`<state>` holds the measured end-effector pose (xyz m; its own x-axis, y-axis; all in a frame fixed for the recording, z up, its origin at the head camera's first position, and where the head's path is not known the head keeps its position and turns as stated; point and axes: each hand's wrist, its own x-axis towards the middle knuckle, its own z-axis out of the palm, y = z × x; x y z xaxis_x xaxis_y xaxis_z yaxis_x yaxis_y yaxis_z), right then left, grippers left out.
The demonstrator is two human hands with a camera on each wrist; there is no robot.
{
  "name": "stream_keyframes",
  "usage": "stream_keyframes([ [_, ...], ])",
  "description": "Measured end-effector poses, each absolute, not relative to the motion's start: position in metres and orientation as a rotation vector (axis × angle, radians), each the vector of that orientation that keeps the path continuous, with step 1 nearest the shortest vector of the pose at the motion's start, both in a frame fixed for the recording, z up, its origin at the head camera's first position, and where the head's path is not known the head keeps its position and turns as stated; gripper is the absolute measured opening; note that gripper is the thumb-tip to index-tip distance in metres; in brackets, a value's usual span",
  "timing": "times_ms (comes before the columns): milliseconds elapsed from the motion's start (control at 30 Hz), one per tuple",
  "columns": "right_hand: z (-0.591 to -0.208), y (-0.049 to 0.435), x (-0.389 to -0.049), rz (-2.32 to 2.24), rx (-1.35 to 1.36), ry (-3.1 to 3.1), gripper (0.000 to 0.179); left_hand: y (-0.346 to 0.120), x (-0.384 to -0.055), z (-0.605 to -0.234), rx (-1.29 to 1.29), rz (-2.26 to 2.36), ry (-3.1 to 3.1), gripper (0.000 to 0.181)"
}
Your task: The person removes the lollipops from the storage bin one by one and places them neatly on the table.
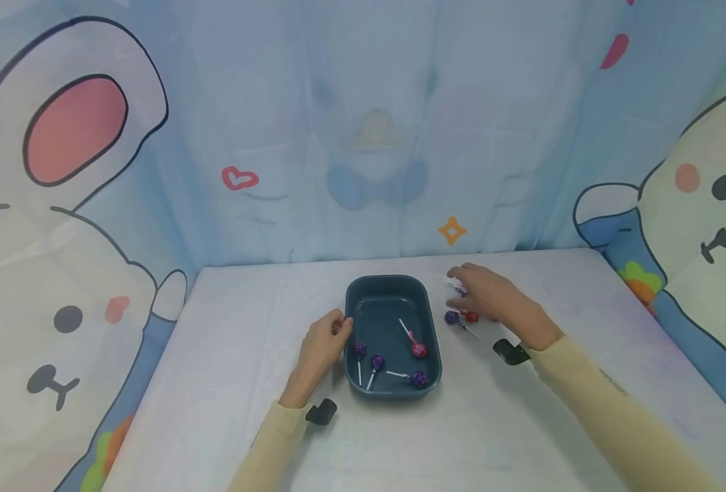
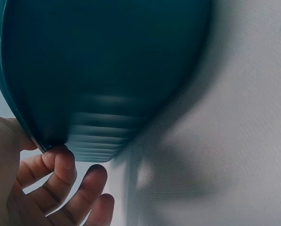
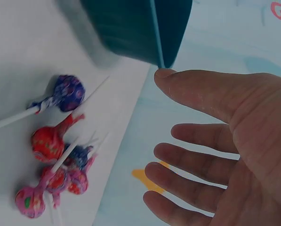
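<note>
A dark teal plastic bin (image 1: 387, 309) sits on the table with several wrapped lollipops inside, mostly purple, plus one red-pink lollipop (image 1: 419, 350). My left hand (image 1: 321, 345) pinches the bin's left rim between thumb and index finger (image 2: 65, 162), the other fingers loosely bent below. Just right of the bin, my right hand (image 1: 492, 294) hovers over a loose pile of lollipops, its fingers spread and holding nothing. In the right wrist view a purple lollipop (image 3: 68, 93) lies apart, near a red one (image 3: 48, 143) and several pink and blue ones. From the head, my hand partly hides this pile.
A white cloth (image 1: 246, 321) covers the table. Behind it hangs a pale blue curtain (image 1: 375, 225) with cartoon prints, close to the table's back edge. Each wrist wears a black strap mount, such as the right one (image 1: 511, 352).
</note>
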<state>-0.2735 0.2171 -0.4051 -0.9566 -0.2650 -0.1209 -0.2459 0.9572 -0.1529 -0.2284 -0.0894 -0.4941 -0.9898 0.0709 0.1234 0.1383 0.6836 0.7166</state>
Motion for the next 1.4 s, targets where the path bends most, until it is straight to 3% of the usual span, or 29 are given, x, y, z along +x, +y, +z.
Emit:
stream_keyframes([
  [1400, -0.401, 0.101, -0.267, -0.122, -0.844, 2.862, 0.054, -0.090, -0.230, -0.492, -0.148, -1.202, -2.830, 0.021],
])
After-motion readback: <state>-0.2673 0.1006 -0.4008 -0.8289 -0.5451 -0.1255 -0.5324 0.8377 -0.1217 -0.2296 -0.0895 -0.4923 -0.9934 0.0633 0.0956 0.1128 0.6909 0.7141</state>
